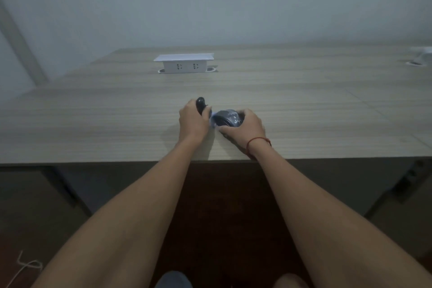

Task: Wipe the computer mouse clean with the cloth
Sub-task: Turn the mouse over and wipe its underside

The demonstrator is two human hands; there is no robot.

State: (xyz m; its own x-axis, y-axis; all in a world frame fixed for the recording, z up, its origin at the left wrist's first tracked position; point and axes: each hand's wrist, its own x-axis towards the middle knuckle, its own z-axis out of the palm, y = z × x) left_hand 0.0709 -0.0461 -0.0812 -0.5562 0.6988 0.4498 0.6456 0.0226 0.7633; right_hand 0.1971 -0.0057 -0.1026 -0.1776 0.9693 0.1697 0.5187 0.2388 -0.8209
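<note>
Mouse [201,105] within left fingers [207,112].

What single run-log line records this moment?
left hand: holds small dark object | right hand: grips mouse | cloth: pale bit between hands | table: socket box behind

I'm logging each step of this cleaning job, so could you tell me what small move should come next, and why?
Probably bring the two hands together and rub the cloth over the mouse. The right hand holds the mouse on the table, with a pale bit of cloth showing beside it; the left hand grips a small dark object I cannot identify. No wiping contact is visible.
</note>
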